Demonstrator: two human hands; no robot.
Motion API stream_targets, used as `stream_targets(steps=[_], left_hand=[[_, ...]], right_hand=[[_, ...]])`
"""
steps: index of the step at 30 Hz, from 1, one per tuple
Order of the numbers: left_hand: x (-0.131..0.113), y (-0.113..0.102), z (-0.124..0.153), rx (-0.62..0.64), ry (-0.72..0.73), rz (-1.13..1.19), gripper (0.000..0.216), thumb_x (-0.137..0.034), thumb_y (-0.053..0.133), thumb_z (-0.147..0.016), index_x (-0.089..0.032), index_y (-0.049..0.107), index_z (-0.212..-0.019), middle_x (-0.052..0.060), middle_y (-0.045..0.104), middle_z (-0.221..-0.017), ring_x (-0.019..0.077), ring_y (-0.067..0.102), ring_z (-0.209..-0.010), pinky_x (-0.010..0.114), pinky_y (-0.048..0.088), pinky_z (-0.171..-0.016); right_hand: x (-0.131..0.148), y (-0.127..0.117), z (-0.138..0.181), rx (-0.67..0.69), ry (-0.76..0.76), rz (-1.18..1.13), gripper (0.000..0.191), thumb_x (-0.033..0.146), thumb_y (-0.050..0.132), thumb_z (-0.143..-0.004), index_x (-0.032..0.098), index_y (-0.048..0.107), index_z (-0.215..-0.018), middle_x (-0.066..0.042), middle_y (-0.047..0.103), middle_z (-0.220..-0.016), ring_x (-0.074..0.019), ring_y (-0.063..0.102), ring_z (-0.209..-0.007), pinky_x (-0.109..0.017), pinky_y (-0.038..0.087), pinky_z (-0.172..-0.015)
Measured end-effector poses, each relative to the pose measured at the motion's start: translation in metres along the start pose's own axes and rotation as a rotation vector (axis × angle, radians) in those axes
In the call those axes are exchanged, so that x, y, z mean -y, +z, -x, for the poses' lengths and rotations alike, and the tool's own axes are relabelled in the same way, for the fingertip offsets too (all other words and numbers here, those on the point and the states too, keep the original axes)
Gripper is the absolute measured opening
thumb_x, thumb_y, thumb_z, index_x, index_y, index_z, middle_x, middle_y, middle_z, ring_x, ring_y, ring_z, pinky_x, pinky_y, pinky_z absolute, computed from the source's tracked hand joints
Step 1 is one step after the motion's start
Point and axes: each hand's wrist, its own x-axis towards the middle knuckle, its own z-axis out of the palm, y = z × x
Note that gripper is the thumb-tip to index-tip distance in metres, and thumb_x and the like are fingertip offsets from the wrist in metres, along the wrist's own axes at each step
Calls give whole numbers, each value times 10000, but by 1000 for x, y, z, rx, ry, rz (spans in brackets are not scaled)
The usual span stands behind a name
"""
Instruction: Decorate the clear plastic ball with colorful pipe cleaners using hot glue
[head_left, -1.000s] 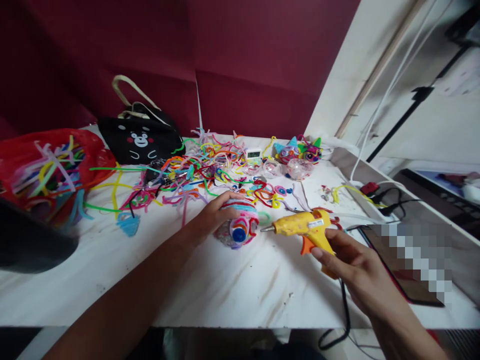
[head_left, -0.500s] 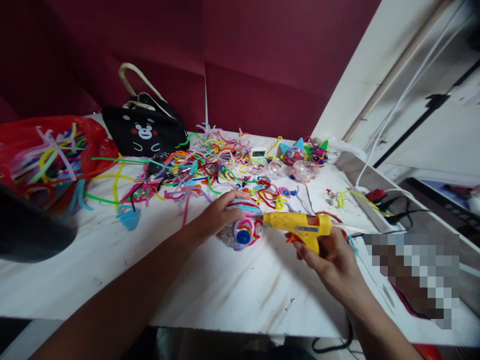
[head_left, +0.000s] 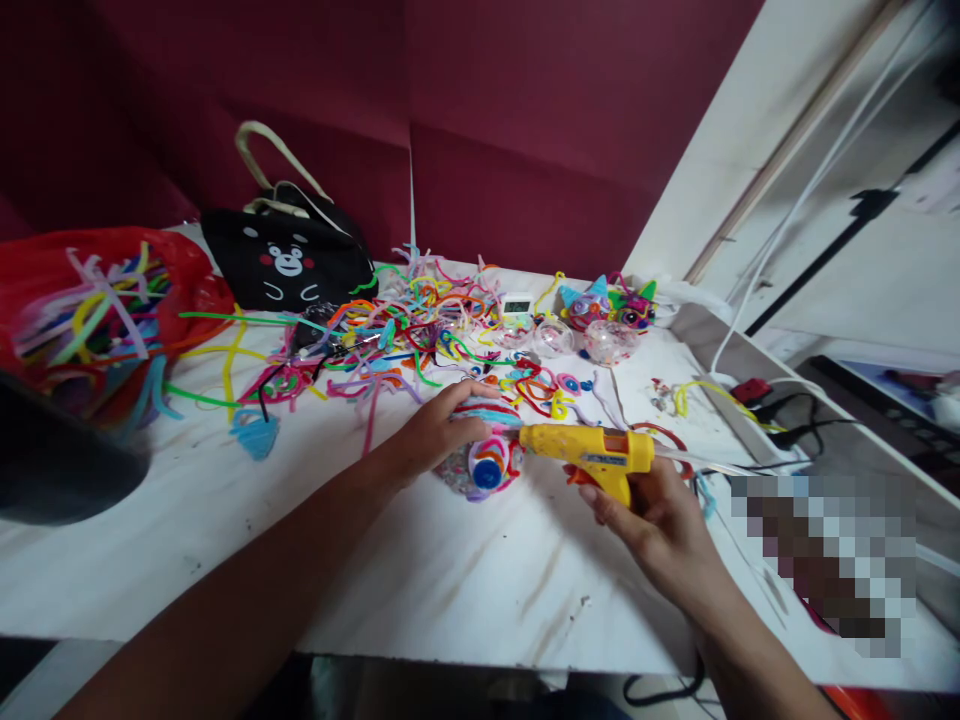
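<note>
My left hand is closed on a ball-shaped pipe-cleaner craft at the middle of the table. Red, blue and pink strips cover its top, and a blue disc ringed in orange and white faces me. Its lower left side looks clear and speckled. In my right hand is a yellow hot glue gun, gripped by its handle with my fingers near the orange trigger. The gun's nozzle points left and meets or nearly meets the craft's upper right side; whether it touches I cannot tell.
Loose pipe cleaners heap across the table's back. A red bag of more pipe cleaners and a black bag stand left, behind a dark cylinder. Two finished-looking crafts and clear plastic balls sit back right. A cable tray edges the right.
The glue gun and my right hand have shifted slightly left, closer to the craft. My left hand and the craft have hardly moved.
</note>
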Motion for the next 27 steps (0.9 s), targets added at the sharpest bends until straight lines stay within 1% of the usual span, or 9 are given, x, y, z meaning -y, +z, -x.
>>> stream_targets(steps=[5,8,12,15,20,27], left_hand=[[0,0,0,6,-16,18,530,-366,666,-652,-216,646,-1160,31,713,-968,259,652,-847,318,479,-689],[0,0,1,6,-18,17,529,-360,664,-657,-219,645,-1166,27,711,-958,250,650,-829,314,476,-680],[0,0,0,-4,1,-5,513,-353,663,-656,-220,657,-1152,32,717,-990,262,657,-863,323,488,-694],[0,1,0,-7,11,-6,507,-346,660,-662,-216,658,-1152,38,721,-1014,275,660,-904,328,497,-709],[-1,1,1,-3,6,-4,508,-352,660,-656,-217,652,-1145,37,718,-1021,279,654,-925,329,495,-721],[-1,2,1,-15,17,1,494,-351,660,-646,-207,649,-1119,42,714,-1038,281,652,-934,330,497,-730]], right_hand=[[-2,-3,1,34,-16,73,384,433,785,-810,245,571,-1067,-74,763,-992,-236,740,-896,-341,611,-723],[-3,-5,2,55,-49,113,365,429,756,-843,262,555,-1098,-67,757,-1009,-230,738,-911,-341,611,-747],[-3,-6,5,69,-75,174,334,423,715,-878,259,540,-1111,-69,752,-990,-232,729,-883,-334,598,-710],[-3,-6,6,69,-61,236,330,438,691,-896,251,525,-1111,-85,749,-997,-248,723,-884,-333,581,-673],[-5,-7,8,101,-40,268,334,457,657,-921,248,490,-1120,-105,738,-1039,-253,721,-884,-334,573,-670],[-3,-8,11,108,-100,370,268,422,612,-951,243,491,-1108,-66,700,-910,-214,668,-728,-303,525,-594]])
